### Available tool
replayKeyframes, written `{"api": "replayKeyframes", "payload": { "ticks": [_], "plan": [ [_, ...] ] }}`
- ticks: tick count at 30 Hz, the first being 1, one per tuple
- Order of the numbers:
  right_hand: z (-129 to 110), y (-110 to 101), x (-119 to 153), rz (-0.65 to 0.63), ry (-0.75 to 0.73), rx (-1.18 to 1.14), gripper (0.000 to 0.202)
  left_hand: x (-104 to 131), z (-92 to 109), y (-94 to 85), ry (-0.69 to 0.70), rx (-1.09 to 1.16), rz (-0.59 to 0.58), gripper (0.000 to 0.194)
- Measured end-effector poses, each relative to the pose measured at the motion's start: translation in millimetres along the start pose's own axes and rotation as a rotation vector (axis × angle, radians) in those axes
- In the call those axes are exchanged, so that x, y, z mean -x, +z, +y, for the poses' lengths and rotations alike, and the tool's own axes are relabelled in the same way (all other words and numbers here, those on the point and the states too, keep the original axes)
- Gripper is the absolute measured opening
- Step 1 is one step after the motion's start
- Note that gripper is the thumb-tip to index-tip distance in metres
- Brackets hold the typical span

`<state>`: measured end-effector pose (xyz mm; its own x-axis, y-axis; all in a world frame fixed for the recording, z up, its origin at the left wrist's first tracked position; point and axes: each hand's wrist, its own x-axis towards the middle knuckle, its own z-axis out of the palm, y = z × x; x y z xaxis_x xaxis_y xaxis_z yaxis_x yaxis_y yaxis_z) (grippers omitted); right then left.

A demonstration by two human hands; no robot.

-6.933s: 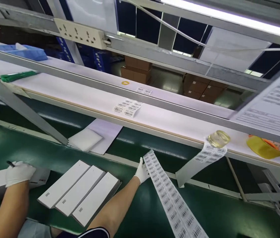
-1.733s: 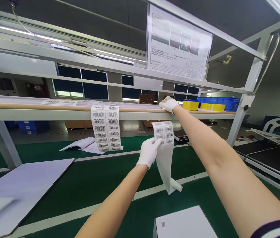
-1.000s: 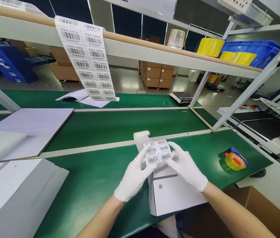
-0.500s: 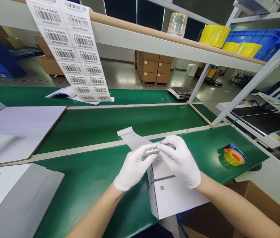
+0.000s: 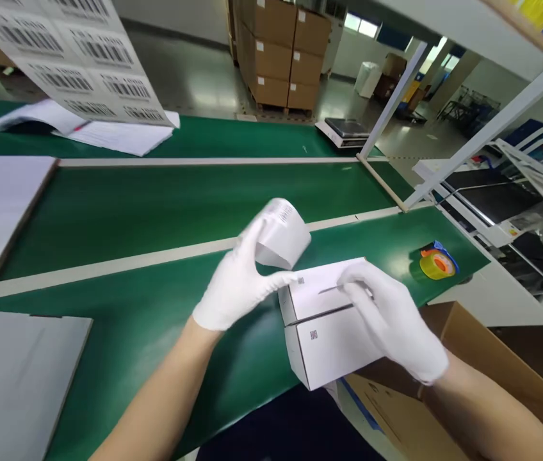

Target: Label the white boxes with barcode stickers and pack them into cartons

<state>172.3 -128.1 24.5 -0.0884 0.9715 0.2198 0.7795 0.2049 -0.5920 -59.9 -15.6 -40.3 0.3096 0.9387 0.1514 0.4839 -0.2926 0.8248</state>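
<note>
My left hand point(image 5: 240, 275), in a white glove, holds a curled strip of barcode labels point(image 5: 285, 237) at its fingers. Its thumb is stretched out apart from the strip, close to the far white box. My right hand point(image 5: 387, 314), also gloved, is pinched over the boxes. A thin edge, apparently of a small label point(image 5: 330, 290), sticks out from its fingertips. Below the hands lie two white boxes side by side, the far box point(image 5: 307, 298) and the near box point(image 5: 333, 352), each with a small printed square code. A narrow dark gap runs between them.
Rolls of tape point(image 5: 437, 264) lie on the green bench point(image 5: 156, 301) to the right. An open cardboard carton point(image 5: 492, 358) stands below at the right. A long sheet of labels point(image 5: 89, 70) hangs at upper left. Grey-white boards point(image 5: 16, 378) lie at left.
My hands have drawn apart. The left has moved left with the label strip, which now curls upward; the right has moved to the right and down over the boxes. The view has tilted down.
</note>
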Motion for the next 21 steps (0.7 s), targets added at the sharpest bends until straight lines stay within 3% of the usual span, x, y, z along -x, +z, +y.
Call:
{"api": "replayKeyframes", "payload": {
  "ticks": [3,7,12,21],
  "plan": [
    [0,-12,27,-0.278,0.326,-0.043,0.02,-1,-1,-0.6,0.038,-0.076,-0.015,0.135],
    [0,0,45,-0.401,0.49,-0.049,0.021,7,6,8.1,0.138,-0.051,-0.271,0.136],
    [1,17,45,-0.449,0.554,-0.069,0.02,11,10,16.7,0.278,0.008,-0.436,0.129],
    [0,18,42,-0.434,0.534,-0.051,0.018,11,9,20.1,0.248,0.028,-0.49,0.128]
  ]
}}
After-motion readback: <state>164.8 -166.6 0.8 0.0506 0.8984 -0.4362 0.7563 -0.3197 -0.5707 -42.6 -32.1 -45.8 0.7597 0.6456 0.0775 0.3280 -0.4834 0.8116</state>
